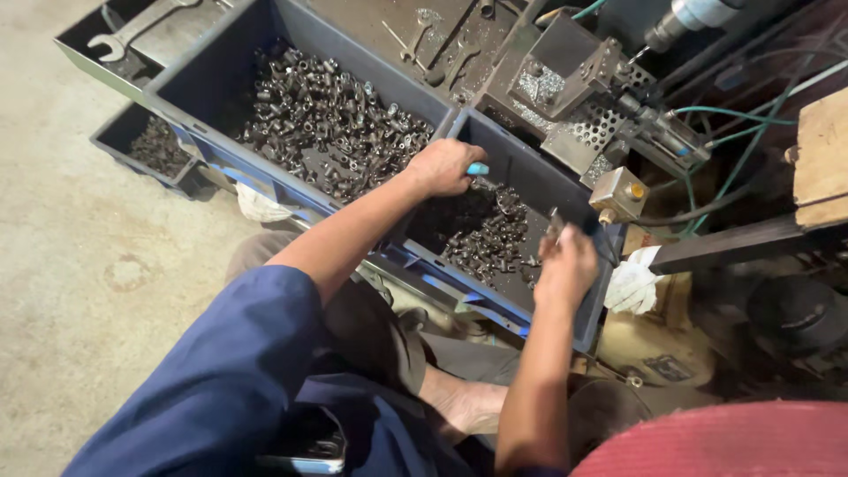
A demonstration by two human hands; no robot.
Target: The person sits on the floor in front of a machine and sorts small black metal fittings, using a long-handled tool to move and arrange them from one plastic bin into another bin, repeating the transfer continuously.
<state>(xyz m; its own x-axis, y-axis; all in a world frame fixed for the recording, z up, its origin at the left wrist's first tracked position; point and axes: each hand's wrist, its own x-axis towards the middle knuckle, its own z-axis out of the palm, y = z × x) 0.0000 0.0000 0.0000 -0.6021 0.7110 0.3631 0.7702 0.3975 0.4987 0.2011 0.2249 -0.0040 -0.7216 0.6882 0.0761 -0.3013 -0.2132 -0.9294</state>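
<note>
Head view, looking down at a seated person in a blue sleeve.

Left hand (444,167): curled shut around a tool with a light-blue handle tip (478,169), held at the far-left corner of the near bin (590,305), just above its load of small dark metal parts (490,238); working end of the tool hidden among the parts.

Right hand (567,265): raised over the right side of the same bin, fingers pinched closed on a small dark metal piece (554,226), blurred; exact shape not discernible.

Near bin: dark blue-grey plastic, partly filled, parts heaped toward its middle and front-left, bare floor visible along the right wall.

Far bin (205,78): larger, same colour, touching the near bin at the shared corner, loaded with a dense heap of similar metal parts (331,119).

Small black tray (115,132): on the floor beside the far bin's left edge, holding more dark parts.

Open-ended spanner (141,28): lying in a shallow tray at the upper-left corner, beyond the far bin.

Machine fixture (583,88): grey metal block with perforated plate, just beyond the near bin's far edge; green hoses (733,115) to its right.

White cloth glove (633,283): resting beside the near bin's right wall.

Red rounded surface (724,442): lower-right corner.
</note>
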